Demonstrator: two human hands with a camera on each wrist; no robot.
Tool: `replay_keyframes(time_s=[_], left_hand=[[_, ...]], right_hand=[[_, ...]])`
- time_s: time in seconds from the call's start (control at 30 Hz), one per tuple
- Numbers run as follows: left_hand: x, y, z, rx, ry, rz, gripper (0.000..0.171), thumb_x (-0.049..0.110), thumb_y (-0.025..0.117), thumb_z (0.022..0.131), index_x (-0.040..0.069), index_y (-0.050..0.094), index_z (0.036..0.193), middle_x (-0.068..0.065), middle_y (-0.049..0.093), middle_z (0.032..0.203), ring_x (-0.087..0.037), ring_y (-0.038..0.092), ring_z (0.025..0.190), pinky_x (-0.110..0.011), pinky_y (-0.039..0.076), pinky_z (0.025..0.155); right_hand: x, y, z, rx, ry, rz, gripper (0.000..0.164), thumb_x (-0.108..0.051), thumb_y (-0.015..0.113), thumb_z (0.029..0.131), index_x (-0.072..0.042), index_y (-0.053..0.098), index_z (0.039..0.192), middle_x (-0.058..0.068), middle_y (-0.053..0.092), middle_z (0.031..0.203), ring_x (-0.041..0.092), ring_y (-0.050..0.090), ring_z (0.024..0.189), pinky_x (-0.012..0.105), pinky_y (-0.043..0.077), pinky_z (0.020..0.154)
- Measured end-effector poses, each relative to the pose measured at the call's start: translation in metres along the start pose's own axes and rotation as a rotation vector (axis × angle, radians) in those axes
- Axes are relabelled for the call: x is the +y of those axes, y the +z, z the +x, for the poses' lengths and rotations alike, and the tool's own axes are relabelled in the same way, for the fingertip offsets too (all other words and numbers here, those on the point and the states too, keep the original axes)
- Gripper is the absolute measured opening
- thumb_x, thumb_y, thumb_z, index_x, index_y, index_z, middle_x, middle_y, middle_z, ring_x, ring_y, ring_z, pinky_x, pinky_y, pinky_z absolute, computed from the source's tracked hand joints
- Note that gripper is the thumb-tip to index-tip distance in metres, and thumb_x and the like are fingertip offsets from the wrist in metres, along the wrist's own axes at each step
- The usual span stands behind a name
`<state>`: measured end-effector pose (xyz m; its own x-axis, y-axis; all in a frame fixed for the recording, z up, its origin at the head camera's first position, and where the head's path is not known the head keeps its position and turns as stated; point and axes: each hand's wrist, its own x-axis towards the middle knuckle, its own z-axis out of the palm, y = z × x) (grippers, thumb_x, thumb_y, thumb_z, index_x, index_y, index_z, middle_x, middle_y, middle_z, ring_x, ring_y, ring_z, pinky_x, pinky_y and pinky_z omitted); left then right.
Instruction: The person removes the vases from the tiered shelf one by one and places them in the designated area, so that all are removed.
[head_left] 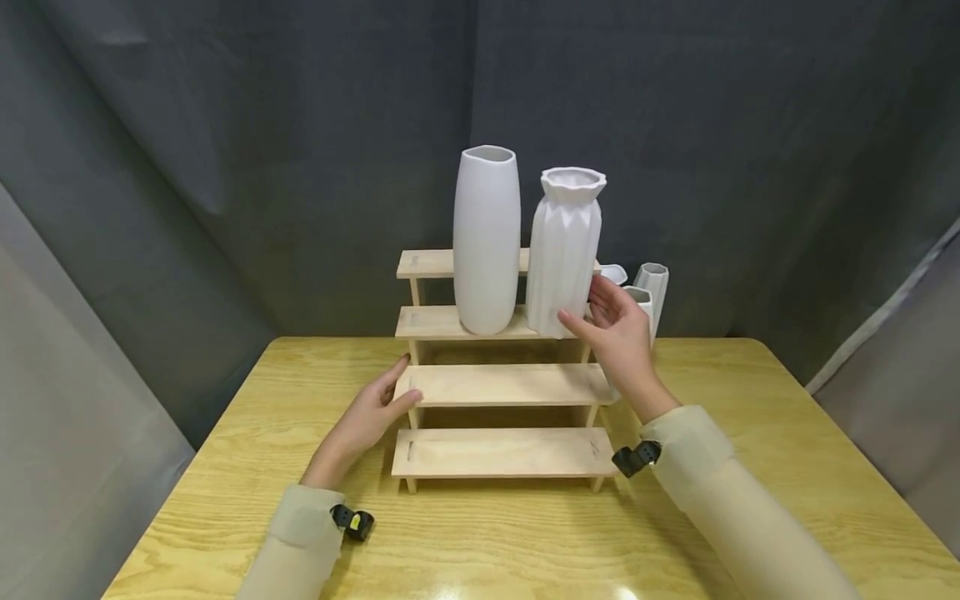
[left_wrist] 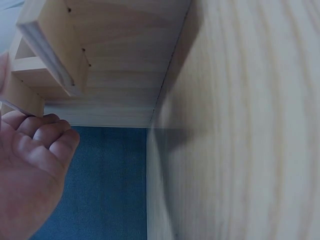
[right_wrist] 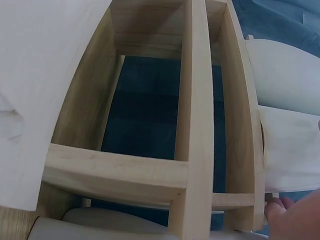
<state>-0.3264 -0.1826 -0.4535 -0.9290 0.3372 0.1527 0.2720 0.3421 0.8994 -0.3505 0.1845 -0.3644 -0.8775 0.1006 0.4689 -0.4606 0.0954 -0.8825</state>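
A pleated white vase with a ruffled rim stands at the right end of the third step of a wooden tiered stand. My right hand holds it low on its right side, the thumb at the front and the fingers partly hidden behind. To its left, on the same step, stands a taller smooth white vase. My left hand grips the left end of the second step, thumb on top. In the left wrist view the curled fingers are under the wood.
Several more white vases stand on the table behind the stand's right side, partly hidden by my right hand. One white vase looms large in the right wrist view. A grey curtain hangs behind the table.
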Motion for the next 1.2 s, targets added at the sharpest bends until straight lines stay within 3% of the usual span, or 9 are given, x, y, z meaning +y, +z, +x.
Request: replay_keyframes(time_s=[0.3,0.5,1.0,1.2], left_hand=[[0.0,-0.002,-0.001,-0.009,-0.008,-0.004,0.076,0.042,0.058,0.099,0.018,0.017,0.159,0.001,0.011,0.163,-0.025,0.011,0.148,-0.044,0.017,0.119],[0.002,-0.003,0.0,-0.003,-0.003,0.002,0.079,0.047,0.059,0.098,0.018,0.018,0.159,0.004,0.013,0.162,-0.023,0.013,0.148,-0.041,0.018,0.119],[0.004,0.002,0.0,-0.02,0.013,-0.004,0.078,0.044,0.057,0.099,0.014,0.018,0.159,-0.005,0.012,0.164,-0.026,0.012,0.148,-0.044,0.017,0.119],[0.0,0.002,0.001,-0.013,0.008,0.005,0.081,0.049,0.058,0.097,0.015,0.019,0.159,-0.001,0.013,0.163,-0.026,0.014,0.148,-0.044,0.019,0.118]], right_hand=[[-0.002,0.007,0.009,-0.027,0.04,0.003,0.079,-0.013,0.085,0.079,-0.006,0.046,0.147,0.013,0.052,0.142,0.024,0.05,0.129,0.033,0.041,0.107],[-0.003,0.01,0.014,-0.04,0.041,-0.016,0.076,-0.017,0.086,0.079,-0.008,0.048,0.144,0.011,0.055,0.138,0.023,0.053,0.125,0.033,0.045,0.104],[-0.006,0.008,0.016,-0.011,0.05,-0.094,0.072,-0.032,0.088,0.076,-0.007,0.055,0.135,0.008,0.061,0.127,0.021,0.058,0.115,0.035,0.051,0.096],[-0.008,0.008,0.018,-0.015,0.085,-0.089,0.071,-0.031,0.088,0.076,-0.008,0.056,0.135,0.009,0.062,0.126,0.022,0.059,0.113,0.036,0.052,0.094]])
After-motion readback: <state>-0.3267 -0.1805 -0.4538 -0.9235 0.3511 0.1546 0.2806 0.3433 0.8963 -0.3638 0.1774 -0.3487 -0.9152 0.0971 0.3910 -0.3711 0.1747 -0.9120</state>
